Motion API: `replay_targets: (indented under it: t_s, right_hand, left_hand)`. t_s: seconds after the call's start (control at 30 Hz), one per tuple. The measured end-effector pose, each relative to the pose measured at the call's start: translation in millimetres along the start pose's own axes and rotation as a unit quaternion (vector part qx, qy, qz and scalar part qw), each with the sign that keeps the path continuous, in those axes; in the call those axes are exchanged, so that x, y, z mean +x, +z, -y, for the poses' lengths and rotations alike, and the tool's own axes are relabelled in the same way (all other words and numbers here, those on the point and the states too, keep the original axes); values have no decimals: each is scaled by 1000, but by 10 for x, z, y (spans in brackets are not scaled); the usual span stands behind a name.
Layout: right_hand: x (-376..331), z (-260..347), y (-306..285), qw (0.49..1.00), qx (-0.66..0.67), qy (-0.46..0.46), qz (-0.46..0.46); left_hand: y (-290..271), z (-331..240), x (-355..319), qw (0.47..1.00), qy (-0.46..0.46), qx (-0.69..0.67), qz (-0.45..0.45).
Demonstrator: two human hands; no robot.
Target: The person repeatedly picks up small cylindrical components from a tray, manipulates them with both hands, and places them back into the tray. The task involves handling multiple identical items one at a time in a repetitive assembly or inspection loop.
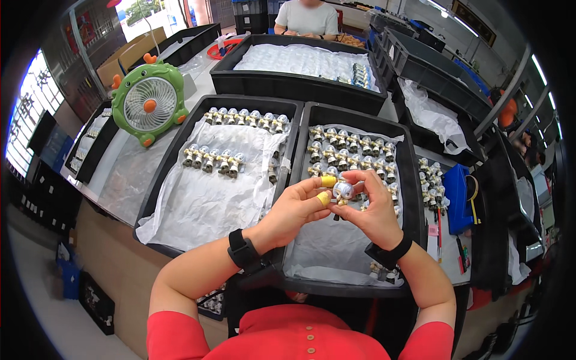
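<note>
Where left hand (294, 211) and right hand (378, 210) pinch it from either side, small white-and-gold figurine (343, 191) is partly covered; fine detail unclear. Position: above right black tray (360, 116), which holds rows of similar figurines (336, 139), some hidden behind the hands. Left black tray (252, 102): white paper (216, 204) lining, two main rows.

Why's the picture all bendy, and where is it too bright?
Head view: a wide fisheye lens bends straight edges toward the round, black-cornered rim; head view: the tall barred window at left and a long white tube lamp at right glare nearly white.
</note>
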State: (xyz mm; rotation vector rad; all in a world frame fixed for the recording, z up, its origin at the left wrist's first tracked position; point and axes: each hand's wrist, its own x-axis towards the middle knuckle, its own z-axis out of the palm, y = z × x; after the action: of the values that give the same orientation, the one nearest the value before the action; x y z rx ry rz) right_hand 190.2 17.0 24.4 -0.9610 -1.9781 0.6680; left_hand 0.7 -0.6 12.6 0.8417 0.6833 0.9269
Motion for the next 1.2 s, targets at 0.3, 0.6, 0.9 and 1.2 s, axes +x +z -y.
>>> replay_targets:
  t_s: [0.3, 0.6, 0.9, 1.2]
  right_hand:
    - [-12, -87, -15, 1000, 4, -10, 18]
    - [-13, -91, -5, 999, 36, 7, 24]
    - [-50, -193, 19, 970, 216, 92, 67]
    - [-55, -188, 26, 975, 198, 83, 60]
  left_hand:
    - [-15, 122, 30, 998, -55, -37, 12]
    - [-47, 157, 33, 991, -75, -105, 23]
    - [-12, 151, 6, 998, -39, -46, -14]
    - [6, 132, 2, 998, -38, -29, -29]
